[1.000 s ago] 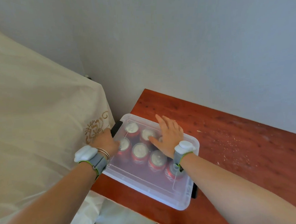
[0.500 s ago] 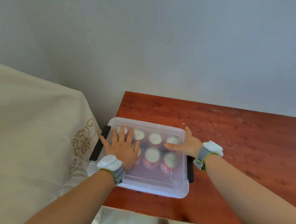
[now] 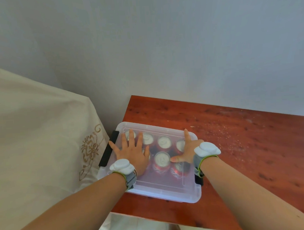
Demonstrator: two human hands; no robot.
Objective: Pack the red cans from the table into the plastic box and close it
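Observation:
A clear plastic box [image 3: 165, 189] with its translucent lid on sits at the left end of the red-brown table [image 3: 237, 145]. Several red cans [image 3: 162, 160] with silver tops stand inside, seen through the lid. My left hand [image 3: 132, 151] lies flat on the lid's left half, fingers spread. My right hand [image 3: 188, 150] rests on the lid's right side, thumb pointing left, fingers along the right edge. A black latch [image 3: 108, 148] sticks out on the box's left end; another black latch [image 3: 199, 180] shows on the right, under my wrist.
A cream cloth with gold embroidery [image 3: 91, 148] covers furniture just left of the box. A grey-white wall [image 3: 162, 52] runs behind the table. White crumbs [image 3: 233, 137] are scattered on the table right of the box.
My left hand moved from the left latch onto the lid and spread flat. My right hand slid from the lid's middle to its right edge. The view shifted, so the box appears more square-on.

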